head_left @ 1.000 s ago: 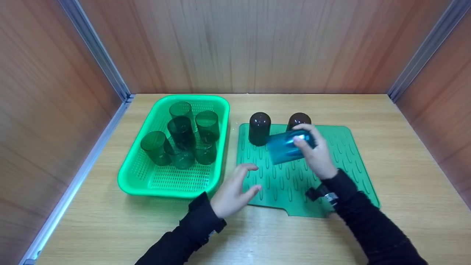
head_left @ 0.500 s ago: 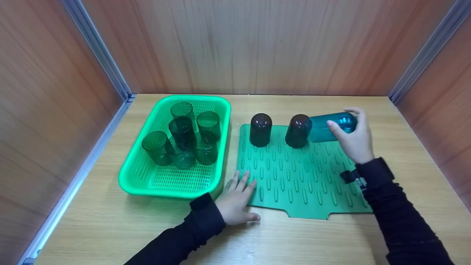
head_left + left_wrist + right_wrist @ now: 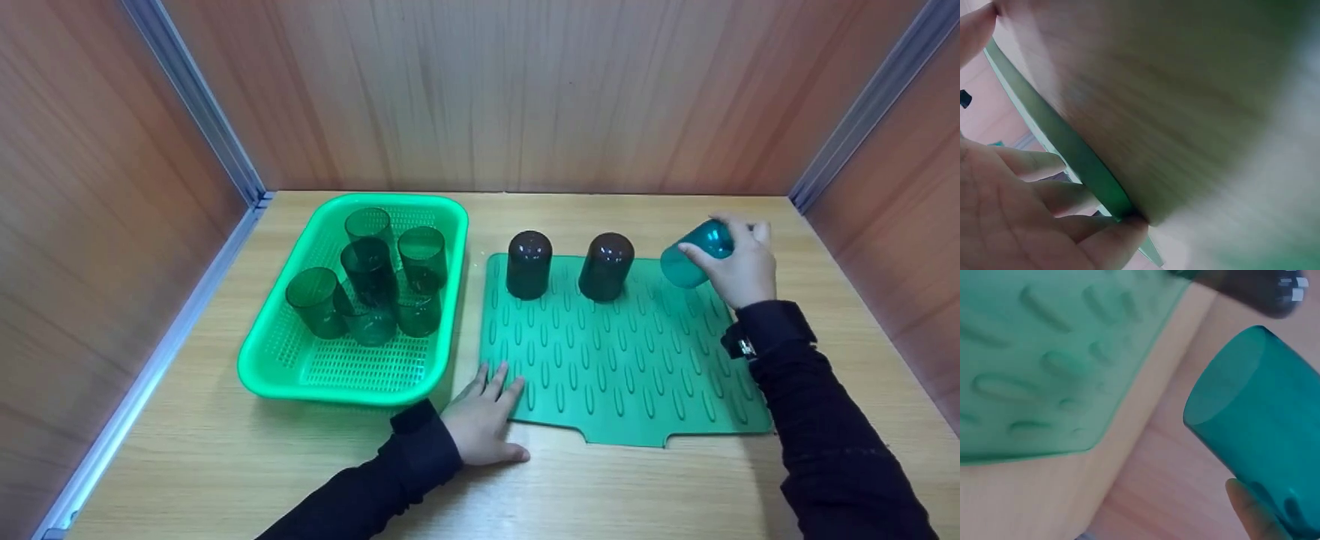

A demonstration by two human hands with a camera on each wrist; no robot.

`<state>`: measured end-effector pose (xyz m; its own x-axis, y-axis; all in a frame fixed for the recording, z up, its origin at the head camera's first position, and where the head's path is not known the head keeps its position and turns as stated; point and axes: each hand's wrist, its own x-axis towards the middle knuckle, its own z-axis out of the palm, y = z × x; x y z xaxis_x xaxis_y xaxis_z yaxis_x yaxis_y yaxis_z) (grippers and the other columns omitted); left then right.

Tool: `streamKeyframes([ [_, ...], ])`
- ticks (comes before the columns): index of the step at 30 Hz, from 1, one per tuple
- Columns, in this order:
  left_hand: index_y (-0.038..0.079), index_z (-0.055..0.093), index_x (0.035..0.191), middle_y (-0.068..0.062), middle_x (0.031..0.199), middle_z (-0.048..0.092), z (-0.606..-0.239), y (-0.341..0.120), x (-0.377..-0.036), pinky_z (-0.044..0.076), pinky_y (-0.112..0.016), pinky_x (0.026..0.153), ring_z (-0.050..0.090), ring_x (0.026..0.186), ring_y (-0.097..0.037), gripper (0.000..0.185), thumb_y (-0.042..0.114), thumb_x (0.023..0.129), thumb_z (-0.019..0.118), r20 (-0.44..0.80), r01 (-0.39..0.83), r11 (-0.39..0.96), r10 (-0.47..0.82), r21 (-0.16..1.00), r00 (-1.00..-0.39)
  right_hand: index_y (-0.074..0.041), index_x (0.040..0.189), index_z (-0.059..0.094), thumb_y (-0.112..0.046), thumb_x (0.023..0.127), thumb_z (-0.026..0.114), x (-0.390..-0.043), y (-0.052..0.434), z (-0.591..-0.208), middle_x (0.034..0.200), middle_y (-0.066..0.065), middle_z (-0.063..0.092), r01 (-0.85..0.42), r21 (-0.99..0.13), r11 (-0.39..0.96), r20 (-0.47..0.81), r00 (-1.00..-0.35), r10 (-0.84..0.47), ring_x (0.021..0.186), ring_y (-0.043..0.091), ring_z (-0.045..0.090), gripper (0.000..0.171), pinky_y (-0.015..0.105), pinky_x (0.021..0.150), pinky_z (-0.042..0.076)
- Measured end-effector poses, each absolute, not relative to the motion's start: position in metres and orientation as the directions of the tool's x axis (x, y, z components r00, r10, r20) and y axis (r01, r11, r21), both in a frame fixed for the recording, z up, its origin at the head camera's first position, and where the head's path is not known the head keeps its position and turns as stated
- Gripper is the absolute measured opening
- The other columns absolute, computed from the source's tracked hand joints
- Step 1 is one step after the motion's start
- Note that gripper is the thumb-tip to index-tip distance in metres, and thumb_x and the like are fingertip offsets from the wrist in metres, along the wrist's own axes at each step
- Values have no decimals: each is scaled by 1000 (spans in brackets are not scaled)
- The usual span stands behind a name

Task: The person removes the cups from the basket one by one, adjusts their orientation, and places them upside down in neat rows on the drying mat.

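My right hand (image 3: 739, 266) grips a teal see-through cup (image 3: 694, 256) near its base, tilted with its mouth down and to the left, over the far right corner of the green ridged mat (image 3: 600, 360). In the right wrist view the cup (image 3: 1258, 410) shows its open mouth clear of the mat (image 3: 1027, 382), with one fingertip against its side. Two dark brown cups (image 3: 529, 264) stand upside down along the mat's far edge. Fingers spread, my left hand (image 3: 484, 424) rests at the mat's near left corner, its fingertips on the mat edge (image 3: 1089, 169) in the left wrist view.
A bright green plastic basket (image 3: 259, 360) to the left holds several dark see-through cups (image 3: 319, 300), mouths up. Wooden panels (image 3: 495, 97) with metal corner strips enclose the wooden tabletop (image 3: 600, 495) at the back and both sides.
My right hand has carried the teal cup from mid-mat to the far right corner and tipped its mouth further down. My left hand has come down and flattened at the mat's corner.
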<state>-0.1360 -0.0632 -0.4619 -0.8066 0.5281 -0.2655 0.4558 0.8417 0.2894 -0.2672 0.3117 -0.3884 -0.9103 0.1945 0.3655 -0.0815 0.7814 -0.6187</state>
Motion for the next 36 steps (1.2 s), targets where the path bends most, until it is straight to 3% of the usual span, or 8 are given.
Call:
streamKeyframes([
  [5, 14, 22, 157, -22, 163, 13, -461, -64, -136, 25, -50, 120, 11, 148, -47, 103, 65, 80, 68, -259, 462, 842, 530, 279, -808, -13, 143, 49, -40, 88, 72, -277, 313, -403, 131, 29, 40, -77, -532, 843, 342, -930, 131, 86, 46, 59, 66, 57, 77, 50],
  [10, 13, 23, 157, -22, 162, 13, -460, -65, -137, 24, -50, 120, 11, 148, -48, 103, 64, 80, 68, -259, 462, 842, 529, 278, -808, -14, 144, 48, -37, 90, 71, -284, 310, -416, 132, 28, 40, -64, -478, 876, 304, -948, 97, 85, 45, 60, 64, 53, 70, 49],
  [20, 13, 25, 156, -22, 162, 15, -458, -64, -136, 27, -52, 118, 14, 148, -48, 102, 64, 79, 69, -252, 458, 844, 525, 280, -813, -12, 145, 46, -35, 89, 71, -291, 310, -429, 135, 28, 39, -38, -525, 850, 275, -953, 127, 106, 53, 56, 65, 62, 90, 45],
  [36, 15, 26, 156, -22, 162, 16, -460, -62, -136, 27, -52, 118, 15, 148, -48, 103, 66, 77, 69, -251, 455, 850, 517, 265, -819, -16, 153, 33, -36, 92, 68, -294, 308, -432, 144, 30, 31, -22, -527, 850, 188, -978, 91, 117, 56, 48, 73, 66, 96, 41],
])
